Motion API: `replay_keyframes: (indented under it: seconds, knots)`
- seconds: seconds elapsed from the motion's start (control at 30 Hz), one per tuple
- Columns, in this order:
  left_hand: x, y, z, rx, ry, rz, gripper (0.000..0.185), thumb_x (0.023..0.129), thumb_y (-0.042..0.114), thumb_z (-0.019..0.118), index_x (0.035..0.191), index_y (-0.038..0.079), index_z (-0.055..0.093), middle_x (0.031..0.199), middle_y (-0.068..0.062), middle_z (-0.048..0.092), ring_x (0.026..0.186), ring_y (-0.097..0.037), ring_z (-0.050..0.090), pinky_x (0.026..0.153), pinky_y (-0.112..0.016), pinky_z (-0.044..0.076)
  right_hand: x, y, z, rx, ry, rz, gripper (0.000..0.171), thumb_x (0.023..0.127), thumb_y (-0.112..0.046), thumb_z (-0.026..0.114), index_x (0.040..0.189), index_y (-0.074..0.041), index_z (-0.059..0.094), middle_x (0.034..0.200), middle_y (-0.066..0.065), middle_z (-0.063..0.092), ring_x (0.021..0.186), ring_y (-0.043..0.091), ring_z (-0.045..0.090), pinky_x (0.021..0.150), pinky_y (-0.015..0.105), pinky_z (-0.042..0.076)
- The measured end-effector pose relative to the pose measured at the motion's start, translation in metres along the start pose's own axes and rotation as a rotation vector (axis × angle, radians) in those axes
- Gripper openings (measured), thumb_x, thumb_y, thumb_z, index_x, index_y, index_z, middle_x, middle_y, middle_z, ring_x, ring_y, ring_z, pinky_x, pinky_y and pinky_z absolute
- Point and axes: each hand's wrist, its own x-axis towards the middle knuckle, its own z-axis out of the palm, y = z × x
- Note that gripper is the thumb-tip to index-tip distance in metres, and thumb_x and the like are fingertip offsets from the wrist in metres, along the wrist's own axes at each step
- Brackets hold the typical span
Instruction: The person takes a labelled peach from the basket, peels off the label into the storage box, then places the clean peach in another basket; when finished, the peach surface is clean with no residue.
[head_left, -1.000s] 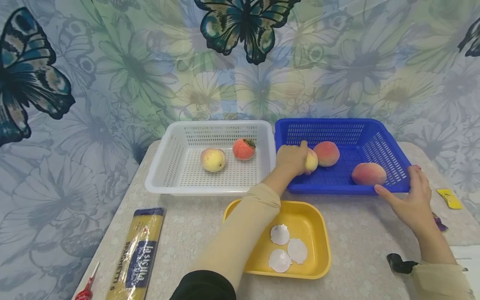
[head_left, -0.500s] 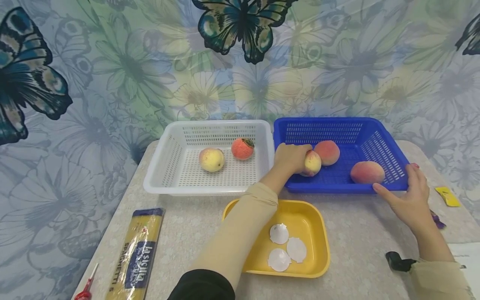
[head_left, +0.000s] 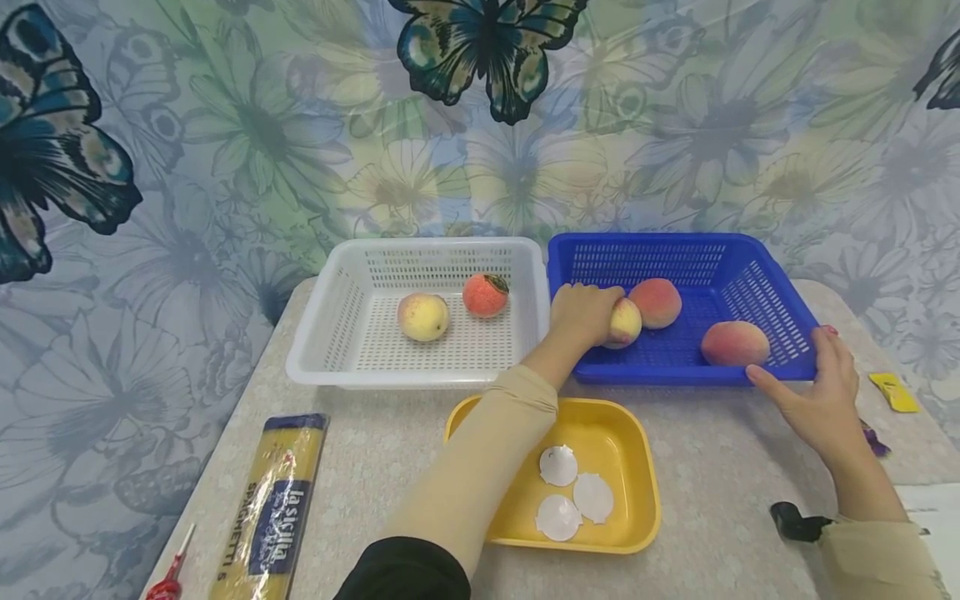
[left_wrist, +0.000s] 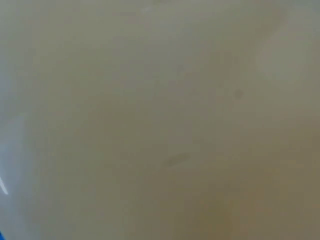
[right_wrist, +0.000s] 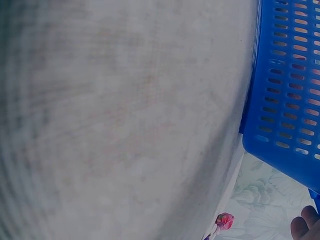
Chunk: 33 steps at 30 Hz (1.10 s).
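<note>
Peach [head_left: 625, 322], round and yellow-pink, sits in the perforated blue plastic basket [head_left: 750, 287], gripped by the left hand [head_left: 581, 315]; two peaches lie beside. Right hand [head_left: 821, 392], fingers straight, touches the basket's corner.

Five peaches [head_left: 735, 343], two baskets [head_left: 757, 275]
</note>
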Motion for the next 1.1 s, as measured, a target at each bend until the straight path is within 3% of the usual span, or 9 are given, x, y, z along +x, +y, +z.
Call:
replay_keyframes:
  seconds: [0.17, 0.3, 0.43, 0.6, 0.7, 0.93, 1.1]
  knots:
    - [-0.002, -0.004, -0.002, -0.044, 0.008, 0.004, 0.075, 0.073, 0.07, 0.073, 0.138, 0.039, 0.052, 0.119, 0.008, 0.067, 0.107, -0.014, 0.062, 0.09, -0.034, 0.048, 0.0, -0.001, 0.002, 0.002, 0.006, -0.005, 0.103, 0.092, -0.043, 0.066, 0.159, -0.008, -0.005, 0.165, 0.019, -0.016, 0.148, 0.05, -0.015, 0.108, 0.08, -0.002]
    - [-0.005, -0.011, -0.009, -0.21, 0.0, 0.029, 0.085, 0.074, 0.07, 0.073, 0.147, 0.038, 0.045, 0.137, 0.007, 0.06, 0.123, -0.014, 0.058, 0.099, -0.035, 0.049, -0.001, -0.003, 0.003, -0.017, 0.022, -0.016, 0.103, 0.092, -0.042, 0.067, 0.159, -0.006, -0.002, 0.165, 0.021, -0.012, 0.148, 0.051, -0.012, 0.11, 0.078, -0.001]
    - [-0.019, -0.024, -0.032, -0.375, -0.009, 0.086, 0.085, 0.077, 0.067, 0.072, 0.15, 0.035, 0.041, 0.15, 0.008, 0.05, 0.138, -0.015, 0.048, 0.107, -0.038, 0.046, -0.001, -0.006, 0.001, -0.058, 0.047, -0.042, 0.103, 0.09, -0.04, 0.069, 0.159, -0.003, 0.003, 0.165, 0.025, -0.005, 0.148, 0.052, -0.009, 0.113, 0.075, -0.003]
    - [-0.057, -0.056, -0.064, -0.475, 0.029, 0.123, 0.082, 0.081, 0.062, 0.072, 0.151, 0.034, 0.04, 0.157, 0.006, 0.041, 0.147, -0.016, 0.036, 0.118, -0.04, 0.035, 0.0, -0.011, 0.0, -0.088, 0.058, -0.062, 0.102, 0.089, -0.04, 0.07, 0.158, -0.001, 0.006, 0.164, 0.028, 0.0, 0.148, 0.052, -0.005, 0.113, 0.074, -0.003]
    - [-0.085, -0.083, -0.071, -0.567, 0.063, 0.107, 0.08, 0.081, 0.058, 0.075, 0.149, 0.033, 0.043, 0.156, 0.005, 0.041, 0.146, -0.018, 0.036, 0.118, -0.042, 0.035, 0.0, -0.015, -0.001, -0.092, 0.064, -0.08, 0.101, 0.088, -0.039, 0.071, 0.158, 0.0, 0.009, 0.163, 0.029, 0.004, 0.147, 0.051, -0.003, 0.113, 0.074, -0.003]
    - [-0.143, -0.147, -0.059, -0.68, 0.172, 0.028, 0.076, 0.08, 0.049, 0.079, 0.146, 0.027, 0.048, 0.151, 0.006, 0.048, 0.143, -0.018, 0.041, 0.118, -0.044, 0.035, -0.002, -0.024, -0.004, -0.087, 0.1, -0.129, 0.097, 0.087, -0.034, 0.074, 0.157, 0.0, 0.016, 0.161, 0.031, 0.012, 0.148, 0.049, 0.001, 0.113, 0.073, -0.004]
    - [-0.18, -0.189, -0.049, -0.722, 0.261, -0.114, 0.08, 0.078, 0.044, 0.083, 0.146, 0.022, 0.048, 0.151, 0.001, 0.048, 0.143, -0.024, 0.039, 0.118, -0.051, 0.033, -0.005, -0.031, -0.002, -0.07, 0.146, -0.144, 0.09, 0.088, -0.033, 0.072, 0.156, -0.003, 0.023, 0.16, 0.029, 0.017, 0.148, 0.046, 0.004, 0.114, 0.072, -0.004]
